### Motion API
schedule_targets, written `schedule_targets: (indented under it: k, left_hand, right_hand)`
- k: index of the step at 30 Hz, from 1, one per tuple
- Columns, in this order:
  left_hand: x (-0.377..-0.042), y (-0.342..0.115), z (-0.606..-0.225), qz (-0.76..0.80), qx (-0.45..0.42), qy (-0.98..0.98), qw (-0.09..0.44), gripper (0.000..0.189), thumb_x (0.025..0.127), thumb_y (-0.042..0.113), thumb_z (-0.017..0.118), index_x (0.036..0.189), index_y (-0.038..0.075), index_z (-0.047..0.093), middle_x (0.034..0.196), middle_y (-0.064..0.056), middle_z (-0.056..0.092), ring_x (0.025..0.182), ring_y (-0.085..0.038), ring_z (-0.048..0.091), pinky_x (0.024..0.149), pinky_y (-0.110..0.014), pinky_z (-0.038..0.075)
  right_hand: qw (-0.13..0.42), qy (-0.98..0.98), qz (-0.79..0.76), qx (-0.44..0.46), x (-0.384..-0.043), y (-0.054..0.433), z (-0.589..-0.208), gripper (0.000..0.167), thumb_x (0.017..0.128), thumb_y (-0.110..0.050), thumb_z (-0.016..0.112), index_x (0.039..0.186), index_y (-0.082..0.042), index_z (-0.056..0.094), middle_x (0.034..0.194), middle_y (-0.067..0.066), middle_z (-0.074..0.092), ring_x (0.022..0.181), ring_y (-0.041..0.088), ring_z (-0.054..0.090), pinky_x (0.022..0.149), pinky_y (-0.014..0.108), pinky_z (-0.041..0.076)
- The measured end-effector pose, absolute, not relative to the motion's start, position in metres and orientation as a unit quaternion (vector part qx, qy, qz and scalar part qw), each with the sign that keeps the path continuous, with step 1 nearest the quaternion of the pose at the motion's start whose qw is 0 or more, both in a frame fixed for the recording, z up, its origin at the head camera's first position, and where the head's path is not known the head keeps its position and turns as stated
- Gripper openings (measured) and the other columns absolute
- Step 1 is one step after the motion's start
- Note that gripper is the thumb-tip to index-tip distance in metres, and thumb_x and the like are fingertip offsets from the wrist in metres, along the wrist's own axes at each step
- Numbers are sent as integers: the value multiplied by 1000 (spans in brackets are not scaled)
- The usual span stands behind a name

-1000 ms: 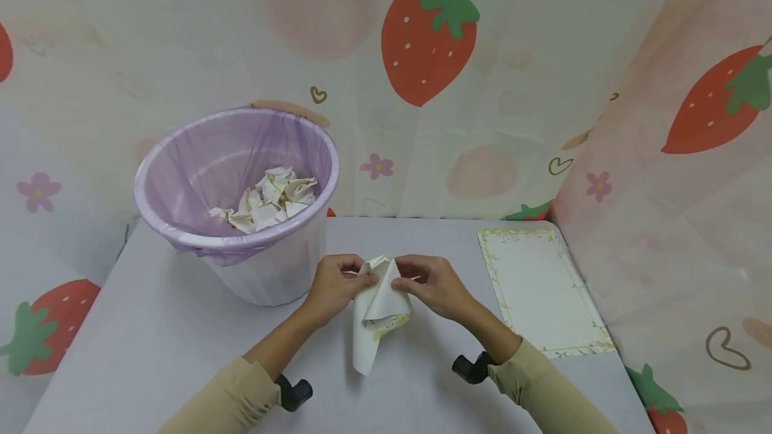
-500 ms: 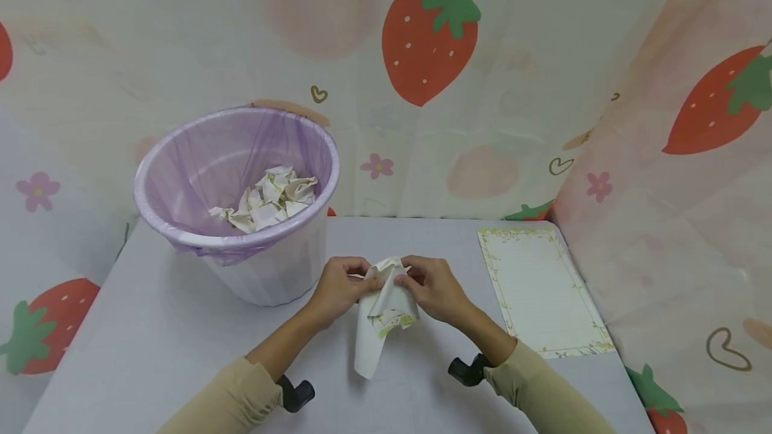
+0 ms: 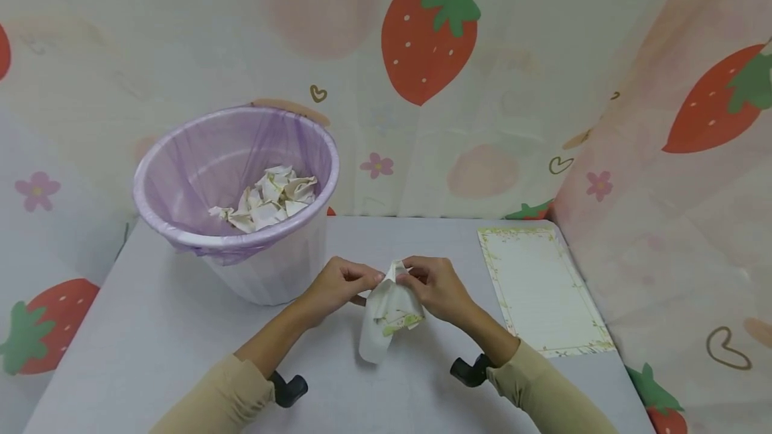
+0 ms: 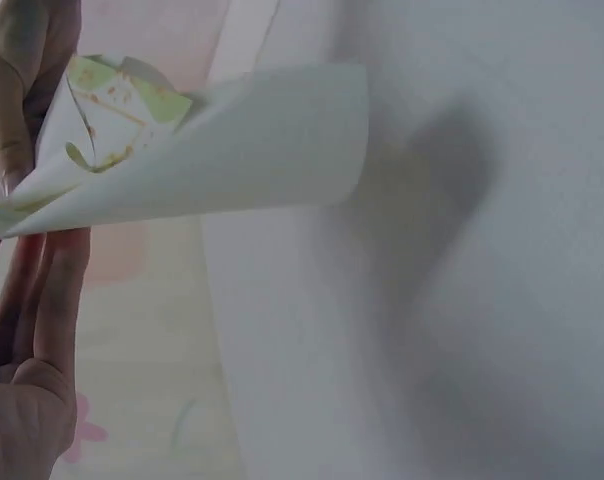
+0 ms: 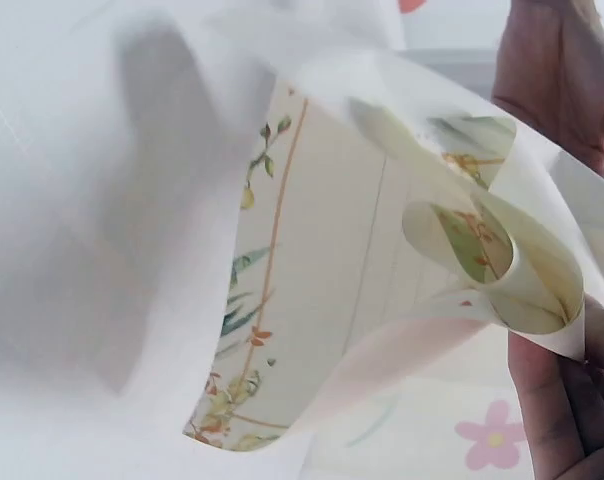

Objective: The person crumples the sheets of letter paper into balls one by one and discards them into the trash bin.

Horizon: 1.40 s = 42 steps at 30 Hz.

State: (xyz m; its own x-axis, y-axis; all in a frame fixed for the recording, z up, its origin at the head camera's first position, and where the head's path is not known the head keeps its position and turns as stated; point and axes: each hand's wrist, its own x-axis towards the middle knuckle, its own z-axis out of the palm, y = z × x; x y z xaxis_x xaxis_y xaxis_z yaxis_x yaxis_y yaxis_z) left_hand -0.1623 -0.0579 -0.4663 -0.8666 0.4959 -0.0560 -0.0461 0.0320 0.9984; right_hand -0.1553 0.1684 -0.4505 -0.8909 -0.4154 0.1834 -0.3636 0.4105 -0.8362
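Between the two hands hangs a sheet of paper (image 3: 376,333), loosely rolled and folded, gathered to a narrow peak at its top. Its curled lower part shows a printed leaf-and-flower border (image 5: 257,340) in the right wrist view. My left hand (image 3: 334,293) pinches the top from the left, thumb in front and fingertips partly hidden behind. From the right, my right hand (image 3: 440,292) pinches the same peak between thumb and fingers. In the left wrist view the paper's plain tube-like end (image 4: 292,140) sticks out over the table.
At the left stands a white bin (image 3: 265,280) with a purple liner (image 3: 199,186), holding crumpled paper (image 3: 271,199). A flat bordered sheet (image 3: 543,293) lies on the white table (image 3: 199,360) at the right. Strawberry-patterned cloth (image 3: 512,86) hangs behind and at the sides.
My left hand has shifted its hold rightward, closer to the right hand. The paper's top has been bunched narrower, and the sheet has moved slightly right.
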Motion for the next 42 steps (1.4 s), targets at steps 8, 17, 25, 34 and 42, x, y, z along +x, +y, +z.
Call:
schedule_targets:
  k: [8, 17, 25, 34, 42]
  left_hand:
    - [-161, -49, -463, 680, 117, 686, 233, 34, 88, 21, 78, 114, 3, 68, 102, -9, 72, 89, -18, 69, 70, -40, 60]
    - [-158, -42, -458, 658, 124, 705, 234, 34, 89, 20, 77, 116, 2, 69, 100, -10, 73, 86, -17, 69, 64, -39, 60]
    - [-154, -40, -455, 665, 135, 697, 230, 30, 89, 13, 77, 113, -2, 68, 98, -10, 65, 84, -18, 70, 55, -40, 59]
    - [-159, -46, -457, 680, 146, 674, 249, 28, 90, 11, 75, 113, -3, 66, 101, -12, 65, 85, -20, 69, 56, -39, 59]
    - [-160, -51, -455, 696, 154, 662, 231, 26, 92, 11, 72, 113, -3, 64, 101, -11, 66, 88, -22, 69, 62, -45, 60]
  right_hand:
    - [24, 840, -493, -225, -155, 164, -453, 10, 93, 4, 65, 98, 2, 74, 85, 11, 74, 72, 13, 70, 63, 26, 58]
    - [86, 800, -564, -185, -155, 163, -453, 5, 94, 7, 60, 90, 4, 58, 71, 13, 70, 59, 11, 64, 51, 27, 54]
    - [135, 773, -598, -165, -154, 163, -452, 15, 93, 8, 62, 86, 4, 49, 65, 15, 67, 58, 10, 61, 52, 20, 50]
    - [169, 764, -599, -167, -156, 164, -446, 13, 97, 2, 60, 89, 2, 49, 70, 14, 69, 62, 13, 65, 55, 24, 55]
    - [207, 765, -576, -202, -164, 177, -446, 24, 104, -21, 55, 111, 0, 64, 88, 9, 73, 78, 16, 68, 69, 30, 56]
